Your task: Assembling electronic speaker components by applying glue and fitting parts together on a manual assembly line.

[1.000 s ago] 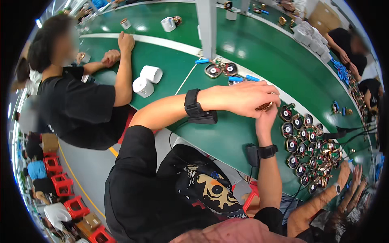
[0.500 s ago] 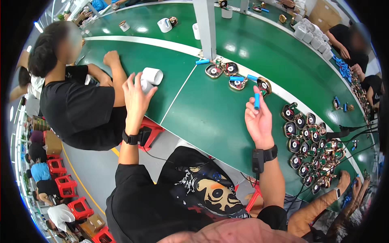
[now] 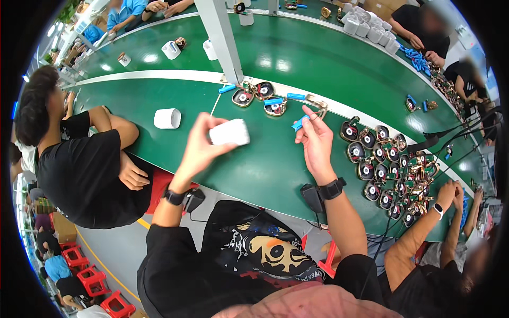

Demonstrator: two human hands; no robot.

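Left hand [image 3: 199, 146] is up over the green worktop [image 3: 265, 164], fingers wrapped round a white roll [image 3: 229, 132], held off the surface with its long axis running left-right. Right hand [image 3: 317, 139] sits to the right of it, fingers pinched on a small blue cylinder [image 3: 298, 123], tilted, upper end pointing toward the round speaker parts [image 3: 254, 94] near the post. Roll and cylinder are apart, with bare worktop between; roll lies left of the right hand's fingers. A second white roll [image 3: 167, 118] stands on the worktop further left, nearer the left hand. Dense cluster of speaker units [image 3: 387, 164] lies right of the right hand. Neighbour in black [image 3: 79, 169] on my left.
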